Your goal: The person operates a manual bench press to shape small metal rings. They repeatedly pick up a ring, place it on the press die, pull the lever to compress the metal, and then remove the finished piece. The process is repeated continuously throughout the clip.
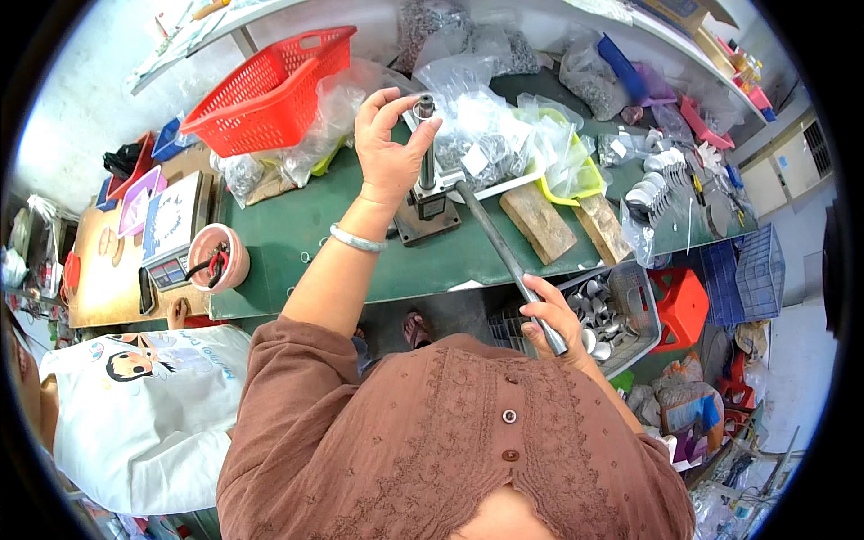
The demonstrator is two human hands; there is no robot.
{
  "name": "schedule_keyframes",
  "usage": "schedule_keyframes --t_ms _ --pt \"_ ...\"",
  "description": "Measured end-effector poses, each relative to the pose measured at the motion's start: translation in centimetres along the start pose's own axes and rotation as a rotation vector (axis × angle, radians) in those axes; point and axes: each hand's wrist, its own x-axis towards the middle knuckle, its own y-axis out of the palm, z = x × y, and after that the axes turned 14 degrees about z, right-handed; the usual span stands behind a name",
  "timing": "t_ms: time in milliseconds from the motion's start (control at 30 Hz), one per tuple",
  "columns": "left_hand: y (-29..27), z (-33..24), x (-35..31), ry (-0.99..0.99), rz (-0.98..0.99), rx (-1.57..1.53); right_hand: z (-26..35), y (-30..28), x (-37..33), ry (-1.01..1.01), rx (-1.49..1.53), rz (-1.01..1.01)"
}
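Left hand (393, 144) curls loosely at the press top (425, 105), hold unclear; right hand (553, 317) clasps the lever (499, 243).

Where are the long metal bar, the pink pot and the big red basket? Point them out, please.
Long metal bar (497, 243), head view: on the bare shaft, beyond the right hand (556, 315).
Pink pot (238, 270), head view: on its outer wall.
Big red basket (256, 126), head view: on its perforated side wall.

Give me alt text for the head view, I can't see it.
A person's right hand grips the long metal lever of a small press while the left hand is at its top. The press stands on a green workbench with a red basket, two wooden blocks and clear plastic bags.
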Motion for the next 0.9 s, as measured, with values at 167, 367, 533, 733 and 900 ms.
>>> schedule_keyframes --t_ms 167,367,533,733,900 --pt "0.1 -1.9 2.7 0.072 -0.066 0.035 0.2 -0.1 -0.3 0.024 0.004 -0.004" --pt "-1.5 -3.7 2.8 0.127 -0.068 -0.316 0.1 0.1 -0.2 0.025 0.021 -0.006" --pt "-4.5 -5.1 -0.7 0.156 -0.042 -0.76 0.7 -0.1 0.0 0.06 0.005 -0.004" --pt "-6.9 -5.3 -4.4 0.133 0.023 -0.827 0.1 0.4 -0.6 0.096 0.063 -0.009" --pt "-8.5 -4.9 -6.6 0.028 0.125 -1.229 0.3 0.2 -0.6 0.127 0.097 0.015"
